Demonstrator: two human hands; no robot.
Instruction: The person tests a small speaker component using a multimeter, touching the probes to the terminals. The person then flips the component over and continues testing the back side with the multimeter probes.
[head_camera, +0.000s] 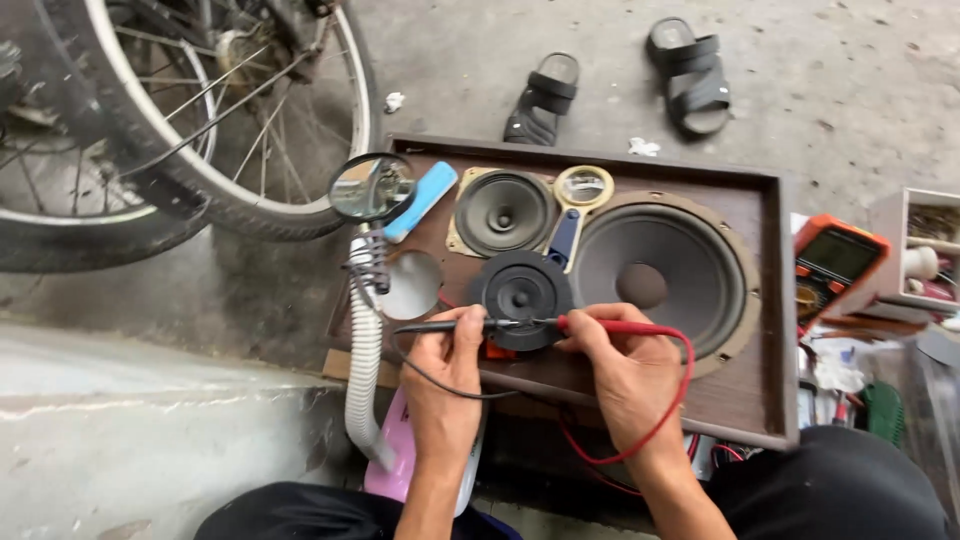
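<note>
The left hand (445, 375) was clenched in a grip around a black probe (445, 326), held nearly level with its tip pointing right. The right hand (620, 365) gripped a red probe (610, 325) in its fingers, tip pointing left. Both tips met at the lower edge of a small black speaker (520, 290), which lay loose on the face of a brown wooden speaker box (745, 400), just below a mid-sized speaker (502, 212) and left of the large speaker cone (660, 280). A black wire (440, 380) looped down from the black probe past the left wrist, and a red wire (680, 385) curved from the red probe around the right wrist.

A round hole (412, 285) gaped in the box to the left of the small speaker. A magnifying glass (372, 187) on a ribbed white hose (364, 370) stood at the box's left edge, with a blue handle (420, 202) beside it. An orange meter (832, 262) lay to the right of the box. A bicycle wheel (190, 150) stood at upper left, and two black sandals (690, 75) lay on the concrete floor (860, 80) beyond the box.
</note>
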